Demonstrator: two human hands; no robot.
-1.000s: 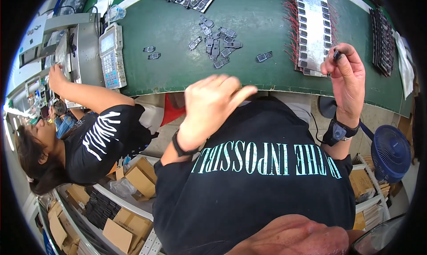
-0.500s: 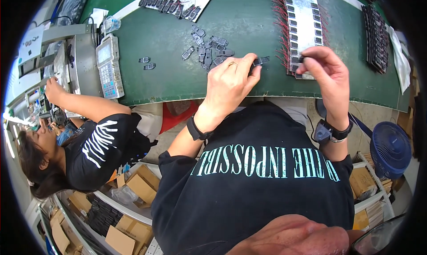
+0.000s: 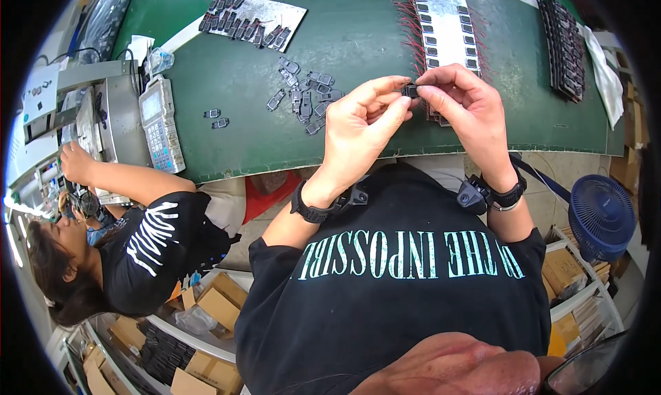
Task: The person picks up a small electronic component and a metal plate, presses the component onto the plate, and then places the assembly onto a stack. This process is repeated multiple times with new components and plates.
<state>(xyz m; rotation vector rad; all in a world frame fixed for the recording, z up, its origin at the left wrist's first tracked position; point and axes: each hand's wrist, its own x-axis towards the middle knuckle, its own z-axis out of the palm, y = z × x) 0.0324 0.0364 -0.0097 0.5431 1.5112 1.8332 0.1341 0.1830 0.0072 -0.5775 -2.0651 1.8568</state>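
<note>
Just above the near edge of the green table, my left hand (image 3: 361, 123) and my right hand (image 3: 471, 109) meet fingertip to fingertip. Between them they pinch a small black plastic housing (image 3: 411, 90), partly covered by the fingers. Loose black housings (image 3: 303, 100) lie in a pile left of my hands. Behind my right hand stretches a white board (image 3: 443, 13) with rows of small black rectangular parts and thin red wires (image 3: 409, 26) along its sides. My right hand hides the board's near end.
Another white board (image 3: 288, 16) carries black housings at the far left. Two small housings (image 3: 219, 123) lie near a keypad controller (image 3: 160, 126). Stacked black parts (image 3: 563, 50) and white sheeting (image 3: 604, 81) occupy the right side. A co-worker (image 3: 138, 250) sits left; a blue fan (image 3: 602, 216) stands right.
My right hand has come left from the white board to my left hand, and both now grip the housing. The view has shifted slightly.
</note>
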